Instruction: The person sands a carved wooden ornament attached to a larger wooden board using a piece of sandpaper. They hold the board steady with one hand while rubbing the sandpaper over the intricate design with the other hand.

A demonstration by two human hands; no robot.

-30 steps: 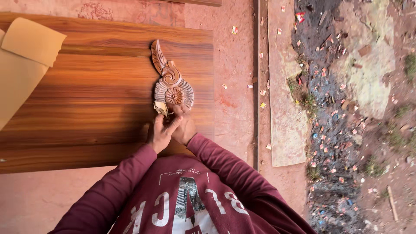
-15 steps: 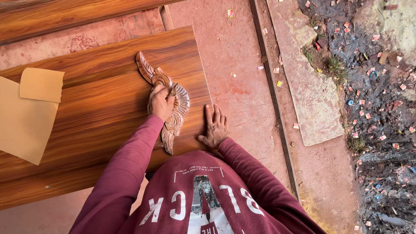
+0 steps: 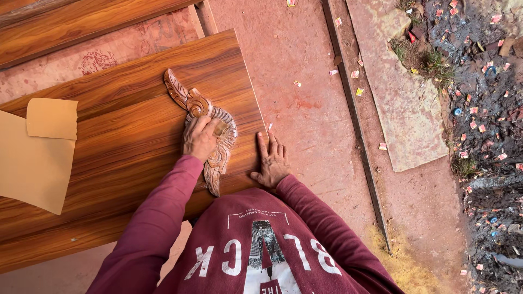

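Observation:
A carved wooden ornament point(image 3: 188, 100) with scrolls and a fan shape lies on a glossy brown wooden board point(image 3: 125, 136). My left hand point(image 3: 199, 139) rests on the middle of the carving and presses a small folded piece of sandpaper point(image 3: 220, 128) against it. My right hand point(image 3: 272, 161) lies flat with fingers spread on the board's right edge, beside the carving and holding nothing. Both sleeves are maroon.
Two tan sandpaper sheets point(image 3: 38, 152) lie on the board at the left. Another wooden board point(image 3: 81, 22) lies at the top left. The red-dust floor point(image 3: 305, 103) extends right to a concrete slab point(image 3: 403, 98) and a littered dirt strip point(image 3: 485, 136).
A second ago both hands were at the carving's lower end. My left hand has moved onto its middle, and my right hand has come off it and lies flat on the board.

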